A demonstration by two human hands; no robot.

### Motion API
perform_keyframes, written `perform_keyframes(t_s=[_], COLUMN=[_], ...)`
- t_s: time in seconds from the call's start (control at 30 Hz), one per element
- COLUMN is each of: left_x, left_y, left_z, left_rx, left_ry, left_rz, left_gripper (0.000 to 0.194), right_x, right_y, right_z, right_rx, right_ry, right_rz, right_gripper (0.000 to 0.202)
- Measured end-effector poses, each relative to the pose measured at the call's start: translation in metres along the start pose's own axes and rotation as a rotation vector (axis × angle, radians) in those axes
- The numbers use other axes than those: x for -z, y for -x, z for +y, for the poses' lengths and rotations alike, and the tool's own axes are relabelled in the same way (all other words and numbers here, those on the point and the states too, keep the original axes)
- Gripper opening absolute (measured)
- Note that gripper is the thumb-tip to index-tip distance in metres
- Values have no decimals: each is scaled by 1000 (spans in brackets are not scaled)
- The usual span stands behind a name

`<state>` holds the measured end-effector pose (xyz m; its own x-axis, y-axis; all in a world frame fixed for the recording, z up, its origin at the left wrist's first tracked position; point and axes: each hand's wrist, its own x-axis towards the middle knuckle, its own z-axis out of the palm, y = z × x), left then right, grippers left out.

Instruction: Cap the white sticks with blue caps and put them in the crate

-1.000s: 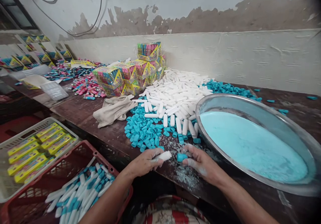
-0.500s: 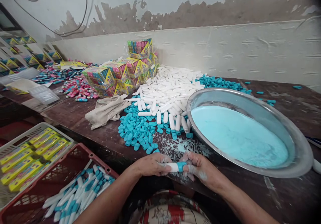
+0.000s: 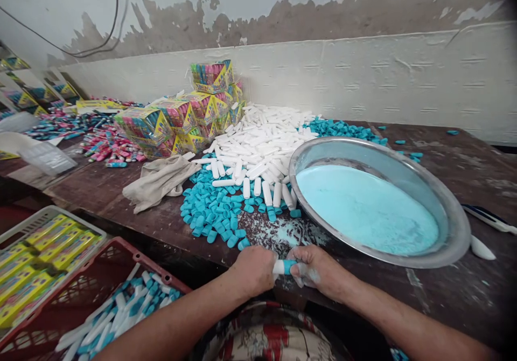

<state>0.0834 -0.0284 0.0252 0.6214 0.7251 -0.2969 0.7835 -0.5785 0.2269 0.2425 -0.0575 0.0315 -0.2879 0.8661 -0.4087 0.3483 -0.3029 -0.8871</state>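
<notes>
Small white plastic tube [image 3: 278, 267], blue plastic cap [image 3: 288, 266] at its right-pointing end, held by the near edge of the dark brown surface [image 3: 444, 296]. Long axis: crosswise, nearly level. Left hand [image 3: 255, 269]: fingers closed round the tube. Right hand [image 3: 317, 268]: fingers pinching the cap.

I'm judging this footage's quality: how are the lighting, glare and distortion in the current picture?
Head view: soft, mostly even light; pale glare on the oval silver metal basin; black upper right corner; the red plastic crate looks stretched, probably by the lens; the handheld white tube is fairly sharp.
</notes>
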Motion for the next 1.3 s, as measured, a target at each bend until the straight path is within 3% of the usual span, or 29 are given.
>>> perform_keyframes(t_s=[0.17,0.37,0.53,0.63,0.7,0.77,0.83,0.93,0.97,1.03,1.13,1.2,1.3], left_x=[3,-5,-2,3,3,-2,-10,-16,-14,-4,19,35,48], left_y=[-4,-7,3,38,76,120,157,178,173,146,79,29,-38], left_z=[6,8,1,-28,-61,-100,-136,-166,-167,-157,-122,-95,-61], left_rx=[17,36,38,137,313,521,630,743,725,601,345,209,148], left_ry=[-3,3,22,65,88,56,23,-13,-6,61,222,253,218], left_rz=[17,34,30,18,1,-65,-179,-236,-183,36,389,447,417], left_gripper=[22,23,21,19,21,22,22,40,43,38,27,25,26], right_x=[1,-6,-8,-8,-5,-1,3,4,2,-3,-11,-13,-13], right_y=[1,-1,0,6,8,6,0,-11,-15,-20,-25,-27,-24], right_z=[-3,5,2,-4,-4,0,5,8,7,3,-3,-3,2], right_rx=[55,4,133,207,174,131,125,165,181,205,226,230,226], right_ry=[110,186,288,341,335,326,330,373,391,420,433,433,440], right_rz=[48,157,24,8,54,68,61,73,83,111,151,173,216], right_gripper=[14,13,10,27,44,48,47,45,44,43,41,41,40])
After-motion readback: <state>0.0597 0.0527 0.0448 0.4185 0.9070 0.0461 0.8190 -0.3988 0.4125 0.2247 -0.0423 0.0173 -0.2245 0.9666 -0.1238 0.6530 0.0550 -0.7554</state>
